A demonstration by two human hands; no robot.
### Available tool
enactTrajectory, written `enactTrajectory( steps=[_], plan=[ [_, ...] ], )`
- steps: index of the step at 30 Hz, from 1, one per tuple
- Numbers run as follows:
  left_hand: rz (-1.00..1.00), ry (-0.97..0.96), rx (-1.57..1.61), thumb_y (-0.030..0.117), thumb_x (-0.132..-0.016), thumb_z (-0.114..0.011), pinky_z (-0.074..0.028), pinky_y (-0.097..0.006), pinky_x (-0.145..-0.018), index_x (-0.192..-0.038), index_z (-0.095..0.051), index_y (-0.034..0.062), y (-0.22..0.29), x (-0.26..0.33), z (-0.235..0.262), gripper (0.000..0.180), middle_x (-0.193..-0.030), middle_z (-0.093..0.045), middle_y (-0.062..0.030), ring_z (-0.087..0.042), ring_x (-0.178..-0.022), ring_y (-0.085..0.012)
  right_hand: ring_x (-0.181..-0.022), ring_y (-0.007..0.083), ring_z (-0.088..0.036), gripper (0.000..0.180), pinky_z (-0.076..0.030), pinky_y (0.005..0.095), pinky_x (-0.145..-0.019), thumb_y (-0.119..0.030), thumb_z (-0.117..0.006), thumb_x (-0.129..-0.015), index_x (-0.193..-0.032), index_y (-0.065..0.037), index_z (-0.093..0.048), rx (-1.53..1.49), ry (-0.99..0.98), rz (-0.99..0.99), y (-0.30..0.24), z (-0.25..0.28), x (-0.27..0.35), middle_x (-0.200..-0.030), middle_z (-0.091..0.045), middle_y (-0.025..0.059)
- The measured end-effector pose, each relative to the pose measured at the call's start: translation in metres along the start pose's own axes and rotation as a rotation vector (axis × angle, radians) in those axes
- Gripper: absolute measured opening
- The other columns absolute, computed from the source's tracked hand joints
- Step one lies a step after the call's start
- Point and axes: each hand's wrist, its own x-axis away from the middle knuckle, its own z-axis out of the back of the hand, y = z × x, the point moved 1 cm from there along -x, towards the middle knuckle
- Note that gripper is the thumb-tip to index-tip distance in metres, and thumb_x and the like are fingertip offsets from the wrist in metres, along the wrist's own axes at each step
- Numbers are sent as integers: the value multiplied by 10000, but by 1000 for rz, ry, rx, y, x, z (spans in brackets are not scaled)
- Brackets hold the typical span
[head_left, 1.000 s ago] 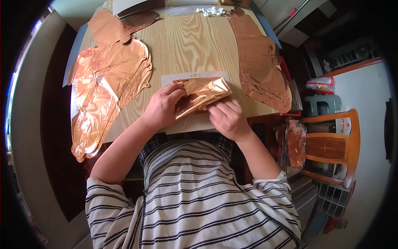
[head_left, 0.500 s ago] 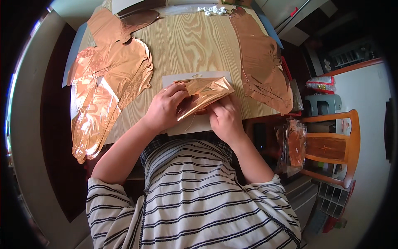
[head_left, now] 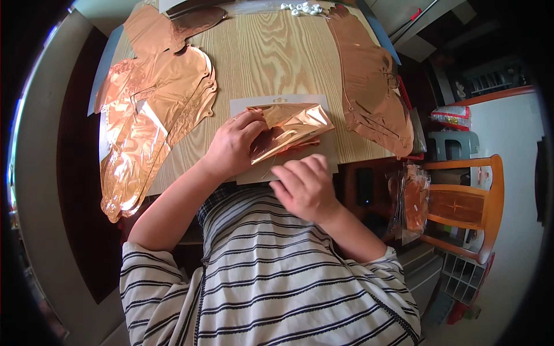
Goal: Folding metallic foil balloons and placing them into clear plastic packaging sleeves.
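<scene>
A folded copper-coloured foil balloon [head_left: 295, 128] lies on a white card [head_left: 241, 105] with a hanging slot, at the table's near edge. My left hand [head_left: 235, 141] grips the left end of the folded foil, its fingertips curled over the fold and partly hidden. My right hand [head_left: 307, 187] is off the foil, in front of the card's near edge. Its fingers are loosely bent with the thumb apart, and nothing shows in them. A thin string [head_left: 269, 168] hangs from the foil beside the thumb.
Flat copper foil balloons [head_left: 167, 86] overlap on the left of the wooden table [head_left: 265, 57]; another foil balloon [head_left: 375, 86] lies right. Small white pieces [head_left: 301, 9] sit at the far edge. A wooden chair [head_left: 461, 205] with bagged copper foil [head_left: 415, 199] stands right.
My right hand has let go of the foil's lower right side and moved back toward my body. My left hand keeps its grip. The view has shifted slightly.
</scene>
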Motion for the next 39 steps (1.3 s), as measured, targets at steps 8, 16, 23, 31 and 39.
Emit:
enactTrajectory(
  steps=[8,16,23,31,39],
  plan=[
    [4,-12,0,60,-769,-780,-574,-414,-919,-1056,-687,-2,-1,1,0,309,-1175,-674,-188,-677,-1109,-359,-772,239,-529,139,-441,385,-772,-123,-709,-839,-930,-69,-618,-80,-93,13,-2,-18,5,-819,-477,61],
    [14,-27,2,48,-760,-781,-580,-407,-909,-1069,-689,6,0,0,1,325,-1178,-672,-171,-682,-1096,-350,-789,253,-618,191,-499,388,-758,-28,-792,-781,-916,-69,-662,-263,119,-169,15,-4,2,-877,-623,58],
    [34,-28,-14,78,-778,-784,-590,-404,-864,-1050,-697,19,1,-1,0,292,-1159,-678,-145,-698,-1037,-330,-813,303,-631,229,-491,418,-728,22,-773,-718,-923,-48,-698,227,216,-63,59,-11,-8,-922,-676,81],
    [16,14,-18,104,-798,-791,-577,-411,-860,-989,-692,11,4,-3,-1,234,-1092,-689,-143,-693,-1000,-324,-1009,378,-613,289,-485,469,-869,-2,-714,-747,-1035,-14,-712,84,114,-216,53,-17,-17,-1074,-670,147],
    [34,-30,-2,46,-798,-762,-567,-424,-942,-1058,-698,12,2,0,1,270,-1158,-683,-159,-675,-1122,-338,-1054,370,-571,320,-450,496,-933,-9,-611,-825,-1137,9,-681,87,51,-372,45,14,11,-1182,-630,166]
  ],
)
